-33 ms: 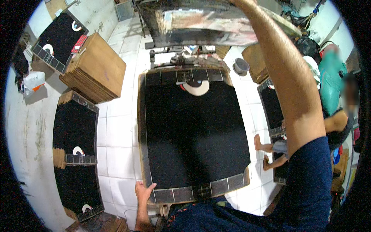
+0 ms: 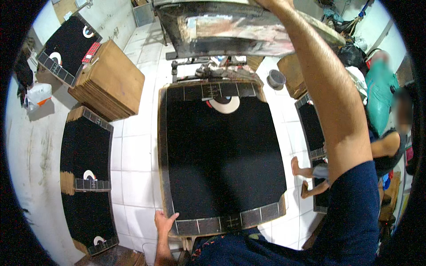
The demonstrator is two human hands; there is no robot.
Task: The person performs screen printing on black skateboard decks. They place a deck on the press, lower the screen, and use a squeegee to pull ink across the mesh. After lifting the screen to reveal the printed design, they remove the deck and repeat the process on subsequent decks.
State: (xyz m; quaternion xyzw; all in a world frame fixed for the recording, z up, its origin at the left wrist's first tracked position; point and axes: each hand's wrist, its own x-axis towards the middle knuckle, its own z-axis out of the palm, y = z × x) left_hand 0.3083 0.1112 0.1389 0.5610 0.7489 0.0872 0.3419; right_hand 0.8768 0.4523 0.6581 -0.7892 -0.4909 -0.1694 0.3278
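A wide black panel (image 2: 222,150) lies before me on a wooden-edged board, with grey ruled bands at its far and near ends and a cream half-disc (image 2: 225,105) at the far edge. At the near left corner, my left hand (image 2: 164,221) rests with its thumb stretched onto the border and its other fingers apart from it, beside the edge. My right hand (image 2: 277,4) reaches far forward to the top of a raised, paint-stained frame (image 2: 222,33), which tilts up beyond the panel. The picture's upper edge cuts off its fingers.
Similar black panels (image 2: 86,146) lie along the left. A stack of brown boards (image 2: 111,80) stands behind them. A grey bucket (image 2: 277,78) is at the far right, near a green bundle (image 2: 379,102). Another person (image 2: 386,150) sits at right, bare feet near the panel.
The view has tilted very slightly, so the panel and the frame appear a little lower. Both hands keep their places.
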